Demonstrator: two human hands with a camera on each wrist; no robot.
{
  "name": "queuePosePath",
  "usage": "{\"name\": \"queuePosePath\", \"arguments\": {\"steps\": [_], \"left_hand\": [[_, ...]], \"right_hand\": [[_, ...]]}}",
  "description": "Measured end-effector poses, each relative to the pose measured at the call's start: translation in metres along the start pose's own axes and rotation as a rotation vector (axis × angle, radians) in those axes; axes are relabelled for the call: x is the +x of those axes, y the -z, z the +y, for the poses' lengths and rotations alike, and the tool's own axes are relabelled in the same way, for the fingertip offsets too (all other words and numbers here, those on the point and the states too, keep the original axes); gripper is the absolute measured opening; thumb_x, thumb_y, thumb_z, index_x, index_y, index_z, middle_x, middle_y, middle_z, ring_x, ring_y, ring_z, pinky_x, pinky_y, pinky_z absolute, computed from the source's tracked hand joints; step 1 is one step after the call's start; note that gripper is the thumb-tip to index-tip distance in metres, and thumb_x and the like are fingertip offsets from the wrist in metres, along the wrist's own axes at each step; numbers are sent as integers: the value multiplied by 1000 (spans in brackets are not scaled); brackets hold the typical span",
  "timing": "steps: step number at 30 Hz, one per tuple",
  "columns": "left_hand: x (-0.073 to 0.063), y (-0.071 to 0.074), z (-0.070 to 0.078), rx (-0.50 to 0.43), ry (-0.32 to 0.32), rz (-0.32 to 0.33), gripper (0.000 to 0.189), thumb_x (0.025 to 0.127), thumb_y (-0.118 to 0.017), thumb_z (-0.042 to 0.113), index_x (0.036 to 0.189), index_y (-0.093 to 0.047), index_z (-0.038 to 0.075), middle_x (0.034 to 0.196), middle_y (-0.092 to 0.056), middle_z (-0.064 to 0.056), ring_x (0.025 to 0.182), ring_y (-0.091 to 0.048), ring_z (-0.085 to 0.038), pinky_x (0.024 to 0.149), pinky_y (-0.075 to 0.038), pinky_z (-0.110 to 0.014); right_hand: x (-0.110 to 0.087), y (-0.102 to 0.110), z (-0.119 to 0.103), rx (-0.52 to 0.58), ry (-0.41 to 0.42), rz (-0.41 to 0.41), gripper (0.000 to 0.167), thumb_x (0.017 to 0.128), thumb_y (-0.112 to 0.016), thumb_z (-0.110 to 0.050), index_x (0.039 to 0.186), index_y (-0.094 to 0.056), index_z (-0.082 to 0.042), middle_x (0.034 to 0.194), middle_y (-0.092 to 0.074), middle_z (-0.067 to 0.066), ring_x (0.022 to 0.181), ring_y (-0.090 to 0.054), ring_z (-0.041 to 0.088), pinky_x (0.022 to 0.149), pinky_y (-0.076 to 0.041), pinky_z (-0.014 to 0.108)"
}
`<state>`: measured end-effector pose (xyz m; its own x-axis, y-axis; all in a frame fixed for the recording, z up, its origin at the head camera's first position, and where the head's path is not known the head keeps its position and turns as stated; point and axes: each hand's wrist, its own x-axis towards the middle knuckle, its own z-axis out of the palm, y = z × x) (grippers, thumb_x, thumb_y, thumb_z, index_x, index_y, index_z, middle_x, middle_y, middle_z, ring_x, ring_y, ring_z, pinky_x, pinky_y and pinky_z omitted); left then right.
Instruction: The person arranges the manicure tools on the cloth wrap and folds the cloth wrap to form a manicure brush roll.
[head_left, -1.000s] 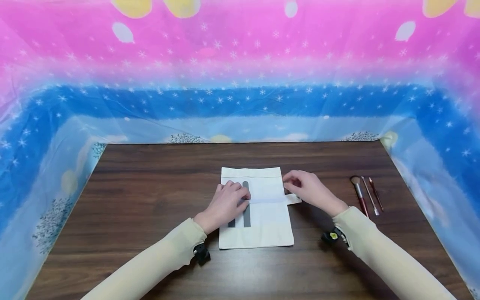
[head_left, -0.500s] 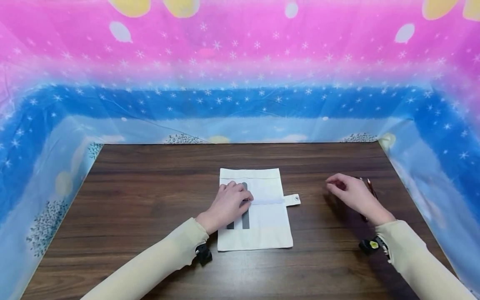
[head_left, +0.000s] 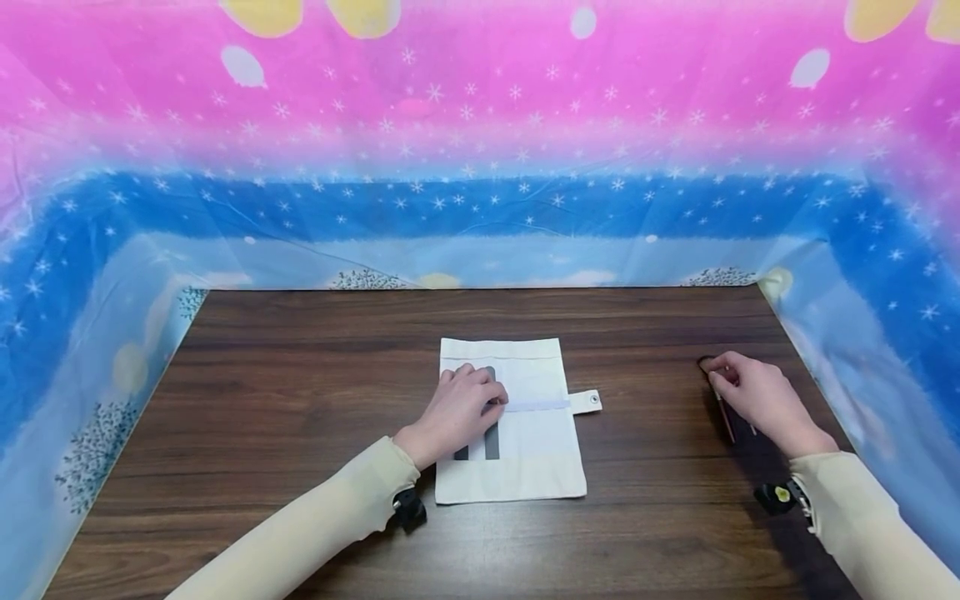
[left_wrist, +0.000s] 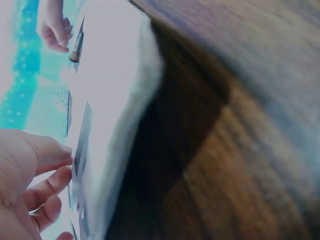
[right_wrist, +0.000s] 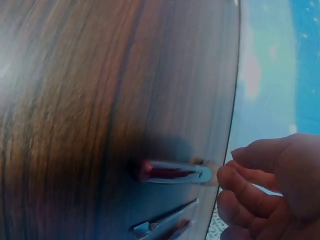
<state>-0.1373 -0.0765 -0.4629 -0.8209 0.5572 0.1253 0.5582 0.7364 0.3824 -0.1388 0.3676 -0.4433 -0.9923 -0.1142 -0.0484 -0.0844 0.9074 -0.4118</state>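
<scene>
A white cloth pouch (head_left: 536, 467) lies spread on the table, its snap tab (head_left: 587, 402) pointing right. Two flat grey strips (head_left: 492, 442) sit on its left half, tucked into the lower fold. My left hand (head_left: 453, 408) rests over them, fingers bent loosely and tips at the cloth. At the right, my right hand (head_left: 765, 404) hovers by a makeup brush (right_wrist: 172, 172) with a red handle, thumb and fingertips close to its bristle end. In the left wrist view a gap shows between those fingers and the brush (left_wrist: 76, 52).
Beside the brush lie a slim metal tool with a flat spatula end (right_wrist: 162, 220) and a thin reddish stick (right_wrist: 181, 230), mostly hidden by my right hand in the head view. The wooden table (head_left: 300, 350) meets a patterned cloth backdrop (head_left: 480, 200) at its back and sides.
My right hand has left the pouch's tab side and moved right to the brush, now covering part of the tools there. The left hand stays on the pouch.
</scene>
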Motion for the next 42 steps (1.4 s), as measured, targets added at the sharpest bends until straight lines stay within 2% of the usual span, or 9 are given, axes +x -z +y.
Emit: {"name": "queuePosePath", "arguments": {"steps": [4,10,13,21,27,30,34,38,42], "left_hand": [[2,2,3,-3,-5,-1,11,101,-68,16,102,-79,18,94,-63,3,84,-46,-20,81,-39,-45],[2,2,6,20,12,-28,12,102,-67,16,103,-79,18,92,-60,3,82,-44,-20,81,-38,-45],[3,2,6,28,12,-31,11,102,-68,16,102,-79,18,91,-60,3,82,-45,-20,80,-38,-45],[6,5,6,24,11,-30,10,102,-68,15,102,-78,18,91,-61,2,83,-46,-20,79,-37,-43],[3,2,6,15,20,-44,10,101,-68,15,101,-78,19,92,-61,2,83,-45,-21,79,-37,-43],[1,2,6,17,33,-41,10,101,-69,15,100,-78,20,92,-62,2,84,-45,-20,80,-37,-44],[2,4,8,11,35,-29,10,101,-69,14,99,-78,18,92,-63,1,84,-46,-21,81,-38,-45],[3,5,11,13,25,-48,12,102,-67,12,99,-77,17,92,-63,0,83,-46,-21,81,-38,-46],[5,3,13,42,20,-37,11,101,-68,13,96,-76,18,92,-63,1,84,-47,-22,81,-40,-46]], "right_hand": [[0,-1,3,-26,-9,18,27,106,-57,-16,123,-65,4,77,-65,6,53,-50,17,54,-40,36],[2,-2,5,-51,-38,-7,30,105,-60,-16,122,-63,8,89,-71,17,62,-58,18,60,-46,39],[3,-2,6,-42,-44,-14,30,104,-61,-16,121,-63,9,94,-72,22,68,-63,23,63,-50,45],[7,-1,8,-30,-41,16,25,103,-62,-16,113,-64,6,90,-71,19,73,-64,27,66,-50,46],[6,-9,6,-34,-73,-14,23,102,-64,-16,108,-66,6,93,-72,22,77,-67,32,70,-51,51],[9,-11,1,-42,-67,-26,24,102,-65,-17,106,-68,7,96,-72,23,76,-67,30,69,-52,49],[12,-11,-4,-60,-71,-52,24,101,-66,-18,101,-69,6,92,-71,20,71,-63,25,66,-51,46],[13,-10,-7,-60,-86,-82,24,100,-65,-18,100,-69,6,89,-71,18,72,-64,26,68,-51,48],[15,-10,-11,-32,-83,-101,25,100,-64,-19,100,-69,6,90,-72,18,75,-66,28,69,-52,47]]}}
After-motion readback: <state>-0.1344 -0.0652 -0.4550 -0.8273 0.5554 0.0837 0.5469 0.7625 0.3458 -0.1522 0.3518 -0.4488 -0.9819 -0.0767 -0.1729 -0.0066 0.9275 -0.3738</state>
